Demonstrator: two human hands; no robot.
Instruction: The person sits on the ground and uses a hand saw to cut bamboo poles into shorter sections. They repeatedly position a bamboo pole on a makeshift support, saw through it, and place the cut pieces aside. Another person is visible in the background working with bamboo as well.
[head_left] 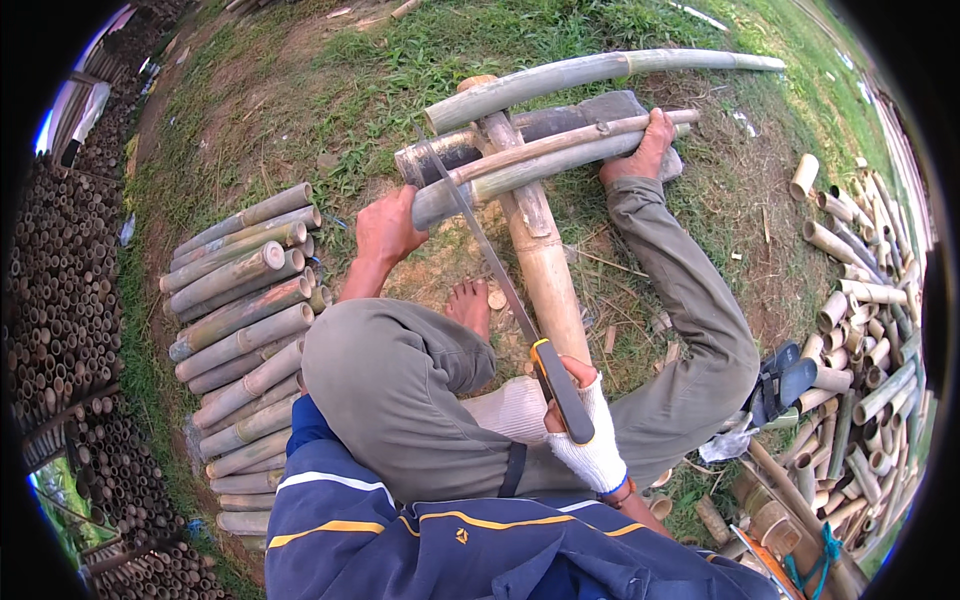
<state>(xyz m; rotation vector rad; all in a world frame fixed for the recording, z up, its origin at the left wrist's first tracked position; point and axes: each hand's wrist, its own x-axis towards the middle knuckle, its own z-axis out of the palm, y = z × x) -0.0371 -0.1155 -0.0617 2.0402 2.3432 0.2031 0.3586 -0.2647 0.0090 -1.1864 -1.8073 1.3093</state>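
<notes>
And here's the left hand (388, 230), bare, reaching out past the bent left knee (365, 350), fingers seemingly curled in a grip, though most are hidden! Down low, close to the body, the right hand (583, 420) wraps firmly in its white glove (590, 450), fingertips bare. Left foot (470, 308) tucked inward; right leg (690, 320) bent wide, its bare foot (645, 148) set far forward!
</notes>
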